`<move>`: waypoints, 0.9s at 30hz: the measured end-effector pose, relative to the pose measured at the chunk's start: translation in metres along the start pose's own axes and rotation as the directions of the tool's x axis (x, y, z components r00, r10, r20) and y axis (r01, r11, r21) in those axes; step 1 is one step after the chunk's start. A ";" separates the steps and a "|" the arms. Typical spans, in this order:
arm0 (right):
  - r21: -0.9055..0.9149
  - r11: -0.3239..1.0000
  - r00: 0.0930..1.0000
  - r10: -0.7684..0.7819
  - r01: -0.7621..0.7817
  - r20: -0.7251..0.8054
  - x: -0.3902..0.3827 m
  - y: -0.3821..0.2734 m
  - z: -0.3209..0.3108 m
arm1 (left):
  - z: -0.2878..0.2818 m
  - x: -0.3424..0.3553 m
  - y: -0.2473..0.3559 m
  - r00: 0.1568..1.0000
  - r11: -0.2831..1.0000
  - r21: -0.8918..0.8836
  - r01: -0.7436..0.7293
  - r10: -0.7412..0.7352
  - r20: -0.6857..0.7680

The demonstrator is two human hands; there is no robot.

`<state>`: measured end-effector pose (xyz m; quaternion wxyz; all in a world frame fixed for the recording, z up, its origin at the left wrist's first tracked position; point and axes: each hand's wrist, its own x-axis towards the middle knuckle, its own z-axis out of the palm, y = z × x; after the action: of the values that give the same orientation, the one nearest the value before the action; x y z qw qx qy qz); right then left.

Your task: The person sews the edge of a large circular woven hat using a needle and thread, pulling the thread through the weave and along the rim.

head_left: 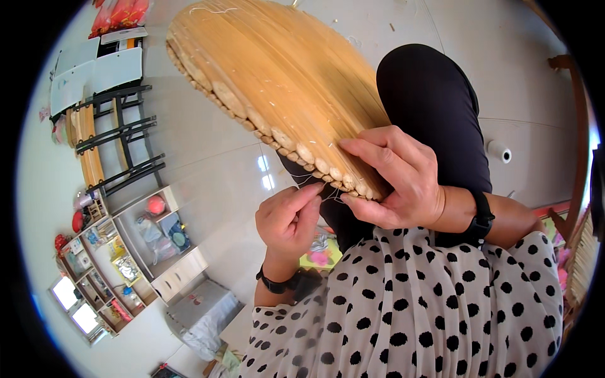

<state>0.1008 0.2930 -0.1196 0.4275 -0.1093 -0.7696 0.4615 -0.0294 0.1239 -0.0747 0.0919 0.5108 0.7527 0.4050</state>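
A long, flat yellow-brown piece of straw-like strips (277, 75) slants across the upper middle, its near end over my lap. Pale, knobbly cut ends (282, 137) line its left edge. At the near corner, my right hand (406, 179) grips it, fingers over the top face and thumb at the underside of the edge. My left hand (287, 217) is just left of that corner, thumb and forefinger pinched together on a thin white thread (304, 176) by the edge. Whether a needle is in the pinch is too small to tell. Short thread ends stick out of the top face.
My dark-trousered knee (428, 94) rises beside the piece. On the tiled floor at right stands a white roll (499, 151). Folded black-legged tables (120, 132) and a shelf unit with small goods (107, 264) line the left. A grey-covered box (201, 318) is at lower left.
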 end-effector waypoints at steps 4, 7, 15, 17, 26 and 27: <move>0.037 0.999 0.999 0.014 -0.015 0.043 -0.004 0.005 -0.002 | 0.003 -0.004 0.000 1.000 0.998 0.049 0.028 -0.028 -0.007; 0.086 0.995 0.999 0.044 -0.045 0.015 0.000 0.002 -0.002 | 0.005 -0.007 0.000 0.998 0.998 0.035 0.050 -0.049 -0.025; 0.106 0.993 0.999 0.046 -0.046 0.001 0.002 0.005 -0.005 | 0.001 -0.004 0.000 1.000 0.995 0.099 0.019 -0.021 0.015; 0.083 0.996 0.999 0.038 -0.038 -0.002 0.002 0.006 -0.007 | 0.007 0.002 0.005 1.000 0.998 0.061 0.011 -0.011 -0.006; 0.163 0.984 0.995 0.083 -0.073 -0.059 0.005 0.006 -0.008 | 0.018 0.016 0.016 0.998 0.998 0.040 -0.043 0.045 -0.043; 0.172 0.982 0.994 0.095 -0.084 -0.062 0.004 0.007 -0.008 | 0.020 0.018 0.014 0.998 0.998 0.046 -0.047 0.049 -0.042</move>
<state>0.1029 0.3040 -0.1214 0.4406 -0.1232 -0.7066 0.5398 -0.0168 0.1509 -0.0728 0.0543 0.5219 0.7510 0.4008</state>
